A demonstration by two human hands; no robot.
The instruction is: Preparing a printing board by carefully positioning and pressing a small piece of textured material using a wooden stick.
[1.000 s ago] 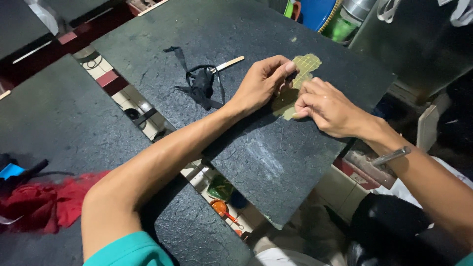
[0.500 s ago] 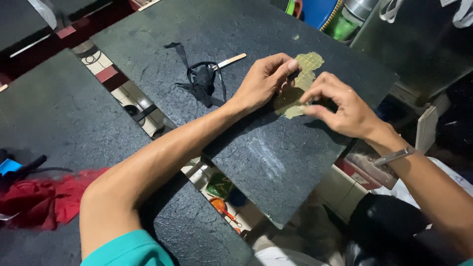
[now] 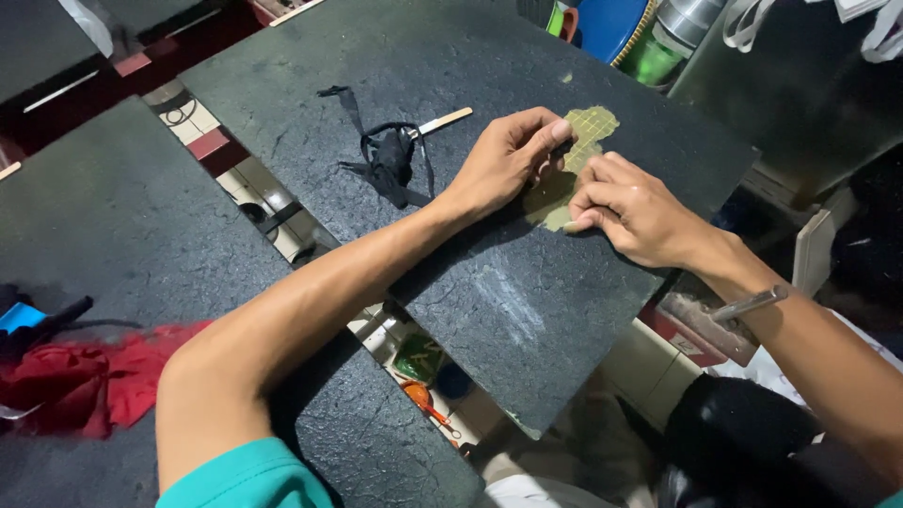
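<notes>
A small yellow-green patch of gridded material [image 3: 591, 126] lies on a dark stone slab [image 3: 489, 301]. My left hand [image 3: 508, 160] presses its fingertips on the patch's upper part. My right hand [image 3: 632, 209] pinches the patch's lower edge with curled fingers. Both hands cover much of the patch. A black fabric scrap [image 3: 388, 162] and a flat wooden stick [image 3: 444, 120] lie on the slab just left of my left hand.
A second dark slab [image 3: 122, 235] sits to the left, with red cloth [image 3: 85, 376] and a blue-and-black object [image 3: 28, 320] on it. Between the slabs a gap shows tiled floor. Blue and green containers [image 3: 611, 28] stand at the far edge.
My right hand has shifted slightly along the patch's lower edge and curled its fingers tighter. My left hand stays pressed on the patch.
</notes>
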